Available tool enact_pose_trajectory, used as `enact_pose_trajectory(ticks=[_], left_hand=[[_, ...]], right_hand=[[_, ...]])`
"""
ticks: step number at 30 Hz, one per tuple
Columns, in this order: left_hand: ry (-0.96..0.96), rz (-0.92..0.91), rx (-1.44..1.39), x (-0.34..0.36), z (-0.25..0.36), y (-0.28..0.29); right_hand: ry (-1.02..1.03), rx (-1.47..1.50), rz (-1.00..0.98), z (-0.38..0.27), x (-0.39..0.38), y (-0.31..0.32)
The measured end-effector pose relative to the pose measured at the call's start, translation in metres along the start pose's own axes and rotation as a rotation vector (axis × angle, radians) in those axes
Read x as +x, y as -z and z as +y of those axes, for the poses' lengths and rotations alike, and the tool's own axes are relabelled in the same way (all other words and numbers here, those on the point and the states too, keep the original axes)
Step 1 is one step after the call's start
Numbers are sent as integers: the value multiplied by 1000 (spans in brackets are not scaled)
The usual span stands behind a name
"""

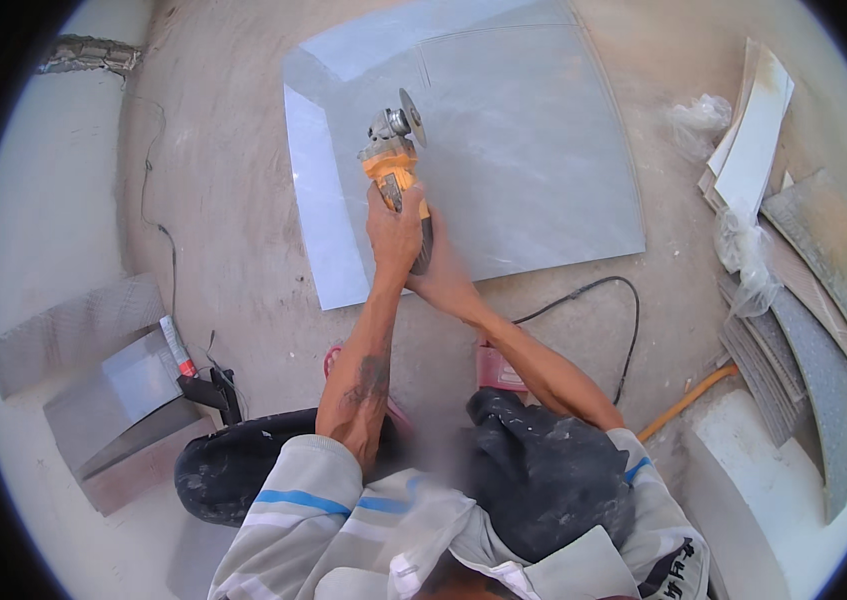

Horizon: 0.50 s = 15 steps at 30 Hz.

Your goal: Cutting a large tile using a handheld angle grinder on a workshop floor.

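dusty concrete floor under my big grey tile (pixel 503 150); both hands, left hand (pixel 393 232) and right hand (pixel 440 272), clamp the orange angle grinder (pixel 395 165), its disc upright.

Both hands grip orange angle grinder (pixel 395 160) over large grey tile (pixel 523 170) on dusty floor (pixel 233 220)

Bare tile (pixel 543 150) beyond grinder (pixel 395 160); stacked tile offcuts (pixel 803 300) crowd right.

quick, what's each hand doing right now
Left hand: closed around the orange angle grinder.
Right hand: on the grinder's rear grip, mostly hidden; the grip cannot be told.
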<state>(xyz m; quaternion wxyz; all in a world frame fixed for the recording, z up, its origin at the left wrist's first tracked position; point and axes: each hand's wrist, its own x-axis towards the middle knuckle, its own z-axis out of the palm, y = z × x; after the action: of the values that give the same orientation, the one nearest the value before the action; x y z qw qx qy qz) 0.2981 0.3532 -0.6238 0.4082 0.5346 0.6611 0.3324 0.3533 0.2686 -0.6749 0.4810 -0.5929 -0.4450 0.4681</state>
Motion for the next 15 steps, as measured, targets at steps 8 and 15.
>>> enact_pose_trajectory(ticks=[8,15], left_hand=[[11,-3,141,77,18,-22],[44,-32,250,98,31,-30]], right_hand=[[-43,107,-11,-19,76,16],[-136,82,-34,-22,98,22]])
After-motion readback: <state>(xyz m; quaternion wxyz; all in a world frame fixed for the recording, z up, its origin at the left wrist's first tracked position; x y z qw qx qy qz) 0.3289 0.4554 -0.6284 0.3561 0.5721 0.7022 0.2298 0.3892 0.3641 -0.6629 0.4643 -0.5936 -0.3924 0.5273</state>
